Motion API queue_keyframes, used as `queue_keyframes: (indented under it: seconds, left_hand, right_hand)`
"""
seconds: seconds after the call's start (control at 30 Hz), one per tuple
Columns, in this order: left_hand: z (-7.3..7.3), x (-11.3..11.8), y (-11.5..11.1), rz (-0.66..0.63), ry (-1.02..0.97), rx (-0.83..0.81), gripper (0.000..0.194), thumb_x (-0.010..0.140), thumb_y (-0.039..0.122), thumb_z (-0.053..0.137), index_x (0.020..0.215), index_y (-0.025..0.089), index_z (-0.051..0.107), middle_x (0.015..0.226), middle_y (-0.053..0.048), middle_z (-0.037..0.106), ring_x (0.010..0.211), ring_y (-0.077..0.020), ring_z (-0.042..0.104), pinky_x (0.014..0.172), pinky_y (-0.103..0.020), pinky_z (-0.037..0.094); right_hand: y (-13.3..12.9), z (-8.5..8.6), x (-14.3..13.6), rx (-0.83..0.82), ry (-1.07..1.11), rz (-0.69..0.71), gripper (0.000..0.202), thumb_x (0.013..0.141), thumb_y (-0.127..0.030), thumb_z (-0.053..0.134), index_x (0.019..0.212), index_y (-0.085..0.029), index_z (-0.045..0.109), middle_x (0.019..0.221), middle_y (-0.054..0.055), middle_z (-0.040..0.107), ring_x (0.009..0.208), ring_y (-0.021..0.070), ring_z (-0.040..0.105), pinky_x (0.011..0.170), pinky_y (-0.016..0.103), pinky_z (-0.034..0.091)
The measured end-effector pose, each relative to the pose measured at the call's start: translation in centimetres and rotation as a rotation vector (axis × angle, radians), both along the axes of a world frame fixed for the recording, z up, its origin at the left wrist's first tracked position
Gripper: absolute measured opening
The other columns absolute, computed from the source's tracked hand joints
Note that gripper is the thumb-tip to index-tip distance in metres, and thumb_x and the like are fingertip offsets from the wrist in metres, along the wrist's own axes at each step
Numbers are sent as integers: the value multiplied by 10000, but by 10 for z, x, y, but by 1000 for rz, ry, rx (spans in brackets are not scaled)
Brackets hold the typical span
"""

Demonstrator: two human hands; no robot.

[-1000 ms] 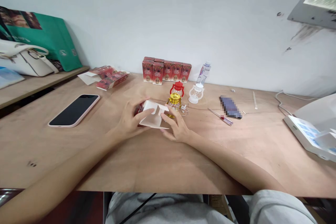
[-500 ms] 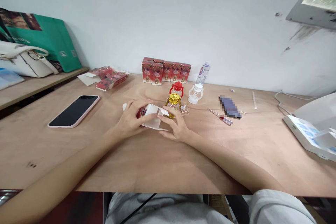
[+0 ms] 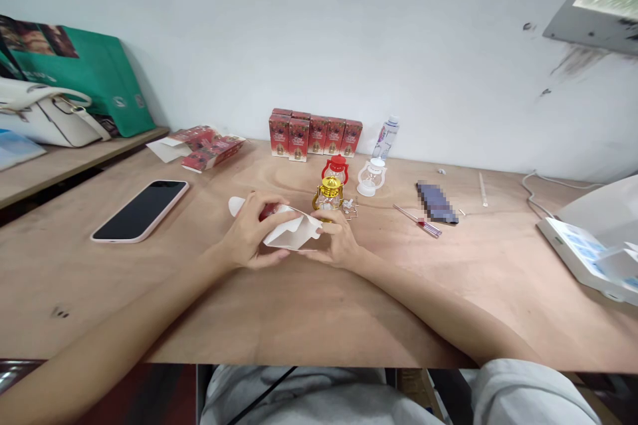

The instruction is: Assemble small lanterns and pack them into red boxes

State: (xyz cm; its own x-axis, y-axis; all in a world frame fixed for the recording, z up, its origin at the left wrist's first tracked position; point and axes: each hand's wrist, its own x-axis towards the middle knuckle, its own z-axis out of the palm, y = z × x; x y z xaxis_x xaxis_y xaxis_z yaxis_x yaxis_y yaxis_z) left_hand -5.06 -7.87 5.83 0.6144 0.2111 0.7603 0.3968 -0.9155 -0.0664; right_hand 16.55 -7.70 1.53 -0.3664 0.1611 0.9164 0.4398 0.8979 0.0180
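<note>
The left hand [image 3: 252, 229] pinches the carton [image 3: 292, 231]; the right hand [image 3: 339, 239] pinches its right flap, near the gold lantern [image 3: 330, 194].

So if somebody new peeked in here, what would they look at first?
Probably the shiny gold lantern mid-table, just in front of a red one. Next, maybe the row of red boxes by the wall, or the big green bag at far left.

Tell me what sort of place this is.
Probably a small workshop or packing bench: red printed cardboard boxes stand along the wall, small red, gold and white lanterns sit before them, and a screwdriver with a red-and-clear handle lies nearby.
</note>
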Motion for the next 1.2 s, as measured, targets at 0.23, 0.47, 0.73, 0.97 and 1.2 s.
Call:
queue_keyframes:
  seconds: [0.23, 0.47, 0.73, 0.97, 1.2]
  left_hand:
    - [0, 13, -10, 79, -106, -209, 357, 769, 294, 512, 1105, 197, 439, 1024, -84, 591, 959, -226, 546, 863, -430, 370]
    - [-18, 25, -11, 114, -11, -222, 386, 712, 180, 493, 1090, 199, 419, 993, -68, 613, 931, -205, 581, 904, -415, 345]
    - [-29, 21, -3, 262, -29, -344, 507, 686, 192, 500, 1177, 192, 374, 1177, -112, 544, 1215, -275, 454, 1061, -509, 162]
    - [-13, 8, 4, -32, 213, -472, 554, 700, 172, 446, 1240, 210, 331, 1290, -108, 474, 1275, -248, 383, 1089, -486, 175]
    - [-2, -1, 5, -30, 396, -466, 695, 643, 124, 499, 1304, 239, 318, 1384, -95, 395, 1308, -273, 334, 1104, -505, 187]
  right_hand:
    - [-2, -2, 1, -66, 0, 45, 230, 795, -251, 607, 915, -218, 414, 999, 104, 591, 918, 186, 598, 737, 336, 528]
    - [-1, 1, 0, -77, -47, 111, 129, 840, -99, 483, 912, -204, 465, 877, 77, 625, 834, 148, 618, 699, 278, 540]
    - [-1, 0, -3, -87, -112, 81, 197, 817, -50, 446, 936, -189, 517, 880, 74, 634, 819, 140, 608, 721, 262, 533]
    - [-3, 5, -3, -248, -105, 34, 222, 811, -74, 412, 976, -183, 512, 1012, 107, 605, 982, 165, 590, 824, 300, 518]
    - [-4, 7, -1, -324, -216, 107, 332, 684, -99, 486, 1007, -176, 473, 1159, 148, 532, 1098, 212, 537, 853, 340, 508]
